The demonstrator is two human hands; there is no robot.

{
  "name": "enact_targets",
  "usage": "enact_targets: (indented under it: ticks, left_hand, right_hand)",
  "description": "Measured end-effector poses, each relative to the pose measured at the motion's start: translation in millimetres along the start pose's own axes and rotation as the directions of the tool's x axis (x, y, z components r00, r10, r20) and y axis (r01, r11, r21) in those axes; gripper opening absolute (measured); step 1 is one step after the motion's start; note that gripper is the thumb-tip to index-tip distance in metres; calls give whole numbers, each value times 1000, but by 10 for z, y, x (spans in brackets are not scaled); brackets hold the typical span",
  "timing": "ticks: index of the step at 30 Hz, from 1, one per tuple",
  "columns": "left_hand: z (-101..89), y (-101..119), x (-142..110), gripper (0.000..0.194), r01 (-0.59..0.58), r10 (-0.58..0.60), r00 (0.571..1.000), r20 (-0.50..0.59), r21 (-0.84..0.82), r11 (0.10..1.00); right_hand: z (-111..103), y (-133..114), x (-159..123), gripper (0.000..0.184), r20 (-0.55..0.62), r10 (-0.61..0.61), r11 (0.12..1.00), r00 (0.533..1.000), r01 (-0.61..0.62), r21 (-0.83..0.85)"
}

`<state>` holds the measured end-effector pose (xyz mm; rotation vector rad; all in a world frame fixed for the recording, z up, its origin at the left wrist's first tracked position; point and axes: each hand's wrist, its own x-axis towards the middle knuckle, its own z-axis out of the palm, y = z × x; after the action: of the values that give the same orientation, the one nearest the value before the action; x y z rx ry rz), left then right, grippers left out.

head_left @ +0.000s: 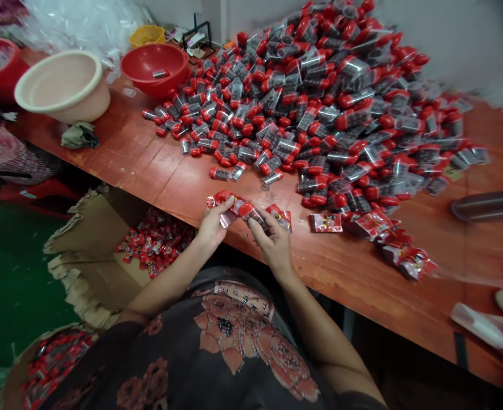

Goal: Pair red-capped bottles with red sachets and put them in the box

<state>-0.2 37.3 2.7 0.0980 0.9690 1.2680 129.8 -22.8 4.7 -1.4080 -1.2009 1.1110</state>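
Over the table's front edge my left hand [212, 225] is closed on a small red printed plastic packet [218, 197], pinched between thumb and fingers. Close beside it, my right hand [275, 244] grips a small clear tube with a red cap [248, 211] and dark contents. The tube's capped end points toward the packet; whether it is partly inside the packet I cannot tell. Another red packet [284, 217] lies just behind my right fingers. More flat packets [326, 222] lie to the right, with an overlapping row of them [399, 245] beyond.
A large heap of red-capped tubes [311, 114] covers the back of the table [149, 171]. At left stand a cream basin [64, 85] and a red bowl [149, 68]. Below the edge, a torn cardboard box [81, 256] holds filled red packets [153, 242].
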Motion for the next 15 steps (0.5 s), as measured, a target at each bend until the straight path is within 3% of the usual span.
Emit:
enact_targets:
  ticks: [6,15]
  left_hand:
    - [32,-4,-108,33,-166,165,986,12,67,984]
    - [64,-1,-156,31,-216,212,976,51,107,970]
  right_hand:
    - [-46,-86,-13,43,96,174,962,980,-190,197]
    - [-98,-63,-15,39,197,171,957,965,-211,201]
